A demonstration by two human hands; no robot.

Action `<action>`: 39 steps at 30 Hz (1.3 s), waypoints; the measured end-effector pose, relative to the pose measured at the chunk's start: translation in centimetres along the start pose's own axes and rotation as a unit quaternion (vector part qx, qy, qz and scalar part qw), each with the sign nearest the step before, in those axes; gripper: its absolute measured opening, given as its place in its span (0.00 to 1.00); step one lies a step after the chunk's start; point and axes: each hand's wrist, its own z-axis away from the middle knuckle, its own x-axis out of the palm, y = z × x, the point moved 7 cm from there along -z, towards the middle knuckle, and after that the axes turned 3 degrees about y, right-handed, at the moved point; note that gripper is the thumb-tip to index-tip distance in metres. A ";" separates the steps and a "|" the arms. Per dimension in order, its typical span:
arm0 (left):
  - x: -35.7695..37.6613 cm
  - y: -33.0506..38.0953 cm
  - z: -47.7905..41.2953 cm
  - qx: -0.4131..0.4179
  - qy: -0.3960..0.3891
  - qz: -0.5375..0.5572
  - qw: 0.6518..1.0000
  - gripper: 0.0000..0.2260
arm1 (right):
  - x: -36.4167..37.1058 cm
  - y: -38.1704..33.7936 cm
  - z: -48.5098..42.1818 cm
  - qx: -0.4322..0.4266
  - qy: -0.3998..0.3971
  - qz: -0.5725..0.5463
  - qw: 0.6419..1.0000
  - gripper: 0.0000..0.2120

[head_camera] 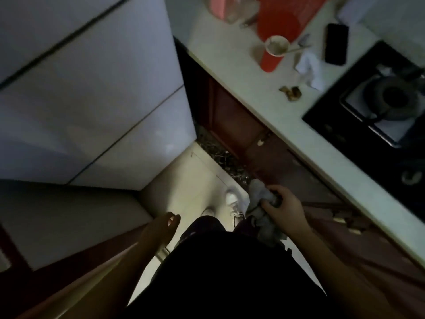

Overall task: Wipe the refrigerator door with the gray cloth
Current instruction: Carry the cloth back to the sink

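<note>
The white refrigerator door (92, 93) fills the upper left, split by dark seams into panels. My right hand (285, 208) hangs low at the centre right, closed around the bunched gray cloth (264, 215), which droops below my fingers near my shoes. My left hand (165, 229) hangs at my side at the lower centre left, blurred, with its fingers loosely curled and nothing seen in it. Both hands are well below and away from the refrigerator door.
A white countertop (287, 116) runs diagonally on the right, with a red cup (273, 54), a black phone (336, 43), crumpled tissue (310, 67) and a black gas stove (379, 97). Reddish-brown cabinets (241, 125) sit under it. Pale floor tiles (195, 180) lie between.
</note>
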 end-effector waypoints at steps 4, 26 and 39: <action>1.0 2.3 -1.3 0.084 -0.073 -0.113 0.987 0.13 | -0.3 4.3 6.0 0.086 0.069 -0.037 0.993 0.20; 12.4 19.7 4.9 0.309 -0.102 -0.378 0.867 0.16 | 4.9 27.3 37.1 0.378 0.395 -0.363 0.755 0.10; 30.3 39.1 7.5 0.413 -0.170 -0.456 0.770 0.16 | -0.4 35.6 45.8 0.471 0.527 -0.388 0.591 0.12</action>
